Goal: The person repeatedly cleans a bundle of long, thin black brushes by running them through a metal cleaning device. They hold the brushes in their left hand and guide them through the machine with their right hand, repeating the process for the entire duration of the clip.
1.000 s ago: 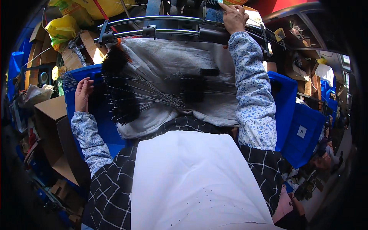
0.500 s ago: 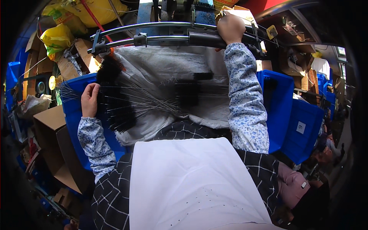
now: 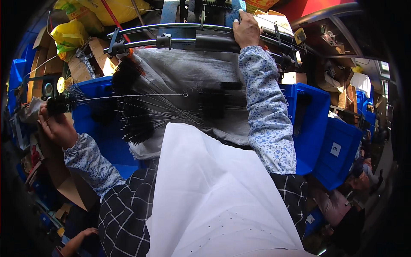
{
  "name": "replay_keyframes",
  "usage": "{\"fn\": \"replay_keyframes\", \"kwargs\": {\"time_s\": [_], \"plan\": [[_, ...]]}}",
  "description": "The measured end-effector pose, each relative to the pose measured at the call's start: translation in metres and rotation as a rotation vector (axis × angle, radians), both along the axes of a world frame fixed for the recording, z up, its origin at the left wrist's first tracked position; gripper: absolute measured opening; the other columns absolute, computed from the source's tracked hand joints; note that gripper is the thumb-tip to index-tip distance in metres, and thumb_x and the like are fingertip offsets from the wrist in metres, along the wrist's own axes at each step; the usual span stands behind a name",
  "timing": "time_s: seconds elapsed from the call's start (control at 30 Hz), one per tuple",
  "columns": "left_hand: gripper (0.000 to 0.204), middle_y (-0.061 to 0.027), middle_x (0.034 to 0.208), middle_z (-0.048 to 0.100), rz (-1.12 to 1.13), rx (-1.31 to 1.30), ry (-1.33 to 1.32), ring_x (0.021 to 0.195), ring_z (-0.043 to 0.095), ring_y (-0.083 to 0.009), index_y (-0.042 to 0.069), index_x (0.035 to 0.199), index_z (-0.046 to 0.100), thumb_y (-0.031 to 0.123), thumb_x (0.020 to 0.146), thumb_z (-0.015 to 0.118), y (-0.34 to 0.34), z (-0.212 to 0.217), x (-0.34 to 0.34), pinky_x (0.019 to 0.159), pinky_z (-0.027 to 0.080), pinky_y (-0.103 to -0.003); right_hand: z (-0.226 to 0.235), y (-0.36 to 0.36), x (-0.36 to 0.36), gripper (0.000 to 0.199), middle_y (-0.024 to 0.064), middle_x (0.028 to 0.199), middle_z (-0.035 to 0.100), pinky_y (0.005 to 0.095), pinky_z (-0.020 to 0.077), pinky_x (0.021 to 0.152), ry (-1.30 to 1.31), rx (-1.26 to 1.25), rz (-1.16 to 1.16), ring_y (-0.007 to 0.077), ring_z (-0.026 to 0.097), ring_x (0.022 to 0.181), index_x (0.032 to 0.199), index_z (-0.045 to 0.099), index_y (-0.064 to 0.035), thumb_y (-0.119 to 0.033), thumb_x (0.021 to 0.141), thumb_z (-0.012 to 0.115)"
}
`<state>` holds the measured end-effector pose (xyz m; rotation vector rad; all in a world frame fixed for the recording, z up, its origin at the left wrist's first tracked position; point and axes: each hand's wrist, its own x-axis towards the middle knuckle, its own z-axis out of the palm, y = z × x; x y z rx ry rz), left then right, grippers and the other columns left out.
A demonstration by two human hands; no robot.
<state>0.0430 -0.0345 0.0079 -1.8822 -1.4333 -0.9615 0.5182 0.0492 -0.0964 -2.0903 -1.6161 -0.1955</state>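
Left of the grey cloth [image 3: 188, 60], the left hand [image 3: 55, 127] grips a wire brush [image 3: 65, 103]; beyond it, whether the right hand [image 3: 247, 30] grips I can't tell. Brush-handling seems the step; shifting it wants clearance.

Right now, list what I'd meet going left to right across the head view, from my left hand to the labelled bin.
Left hand, left bin, left bristles, wires, middle bristles, right hand, right bin, labelled bin.
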Motion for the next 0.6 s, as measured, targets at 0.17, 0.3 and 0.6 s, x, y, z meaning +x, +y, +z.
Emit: {"fn": "replay_keyframes", "kwargs": {"time_s": [0.17, 0.3, 0.6], "plan": [[0.027, -0.0146, 0.098, 0.054, 0.044, -0.021, 0.059, 0.095, 0.05, -0.0249, -0.004, 0.097, 0.052, 0.019, 0.083, 0.049, -0.006, -0.006, 0.006, 0.082, 0.041, -0.031, -0.003, 0.004, -0.005, 0.036, 0.0118, 0.101, 0.053, 0.0442, 0.0386, 0.078, 0.013, -0.002, 0.008, 0.0276, 0.051, 0.093, 0.107, 0.051, -0.005, -0.019, 0.073, 0.052], [0.021, -0.0049, 0.09, 0.049, -0.45, -0.284, -1.403, 0.082, 0.049, -0.0122, 0.0, 0.099, 0.047, 0.015, 0.087, 0.039, -0.009, 0.002, 0.04, 0.074, 0.041, -0.025, 0.009, 0.006, -0.023, 0.037, 0.0117, 0.1, 0.054, 0.0459, 0.0382, 0.075, 0.035, -0.044, 0.014, 0.0278, 0.052, 0.091, 0.107, 0.051, -0.0053, -0.018, 0.073, 0.053], [0.021, -0.0049, 0.094, 0.046, -0.652, -0.446, -1.386, 0.086, 0.048, -0.0116, -0.002, 0.1, 0.047, 0.013, 0.086, 0.043, -0.003, 0.003, 0.081, 0.074, 0.042, -0.024, 0.023, 0.005, -0.044, 0.036, 0.0094, 0.102, 0.053, 0.0427, 0.0353, 0.077, 0.022, -0.06, 0.015, 0.0253, 0.051, 0.093, 0.109, 0.05, -0.0076, -0.02, 0.075, 0.053]]}}
